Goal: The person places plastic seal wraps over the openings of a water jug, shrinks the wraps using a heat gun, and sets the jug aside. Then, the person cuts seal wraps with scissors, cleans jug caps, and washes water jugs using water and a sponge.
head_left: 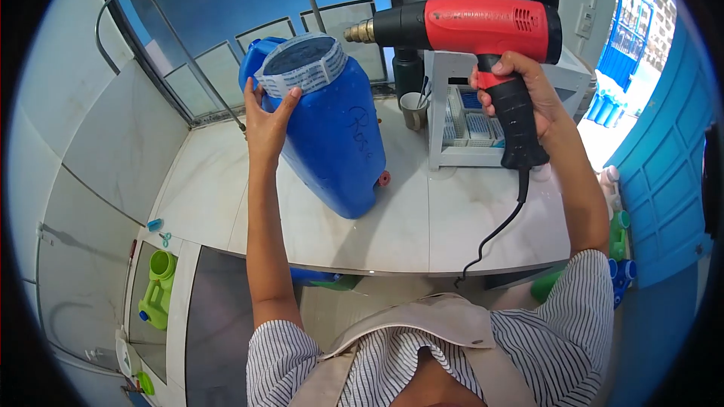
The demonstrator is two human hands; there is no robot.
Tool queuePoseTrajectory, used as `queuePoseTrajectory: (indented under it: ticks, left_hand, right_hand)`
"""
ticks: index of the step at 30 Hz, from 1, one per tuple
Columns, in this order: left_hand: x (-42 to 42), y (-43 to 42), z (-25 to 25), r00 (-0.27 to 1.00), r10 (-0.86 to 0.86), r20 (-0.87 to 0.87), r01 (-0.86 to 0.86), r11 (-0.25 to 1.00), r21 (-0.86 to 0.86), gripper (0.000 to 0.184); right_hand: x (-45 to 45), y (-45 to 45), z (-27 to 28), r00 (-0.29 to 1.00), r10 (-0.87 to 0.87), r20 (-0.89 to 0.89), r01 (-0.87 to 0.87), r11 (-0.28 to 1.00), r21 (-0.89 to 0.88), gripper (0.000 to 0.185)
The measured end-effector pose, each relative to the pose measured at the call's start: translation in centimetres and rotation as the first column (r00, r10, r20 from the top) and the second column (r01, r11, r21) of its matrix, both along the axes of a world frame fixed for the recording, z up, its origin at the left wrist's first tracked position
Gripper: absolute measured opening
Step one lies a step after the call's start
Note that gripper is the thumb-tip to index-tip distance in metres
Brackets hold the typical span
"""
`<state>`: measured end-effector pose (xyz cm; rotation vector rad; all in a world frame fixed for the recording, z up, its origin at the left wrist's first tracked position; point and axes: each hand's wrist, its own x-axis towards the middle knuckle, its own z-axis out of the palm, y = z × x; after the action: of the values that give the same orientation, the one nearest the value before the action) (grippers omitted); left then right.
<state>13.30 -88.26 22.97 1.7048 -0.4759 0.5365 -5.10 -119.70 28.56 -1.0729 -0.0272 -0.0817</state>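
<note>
A tall blue water jug (332, 143) with handwriting on its side stands on the counter, leaning slightly. Around its round cap (305, 54) sits a printed clear plastic seal band (305, 80). My left hand (270, 111) pinches the near edge of this band, thumb at the front and fingers at the left side. My right hand (520, 90) is wrapped around the black handle of a red and black heat gun (486, 26). The gun's metal nozzle points left at the band, a small distance from it. Its black cord hangs down past the counter edge.
The pale tiled counter (400, 237) carries a white shelf unit (471, 157) with small baskets, a mug (414, 111) and a dark green bottle (407, 71). A curved metal pipe (181, 49) rises at left. A green jug (157, 290) lies lower left; a blue door (667, 151) is at right.
</note>
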Motion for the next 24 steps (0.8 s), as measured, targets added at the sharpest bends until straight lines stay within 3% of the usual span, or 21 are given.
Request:
queuePoseTrajectory:
  ticks: [14,24]
  left_hand:
    - [-0.2,0.0,-0.2,1.0,-0.008,0.025,0.008,1.0,-0.015,0.1]
    - [-0.6,0.1,0.2,0.999,-0.02,0.049,0.021,1.0,-0.02,0.089]
  right_hand:
    - [4.0,5.3,7.2,0.997,-0.011,0.076,0.038,0.931,-0.363,0.023]
    - [3.5,8.8,9.2,0.998,0.04,0.057,-0.007,0.87,-0.492,0.019]
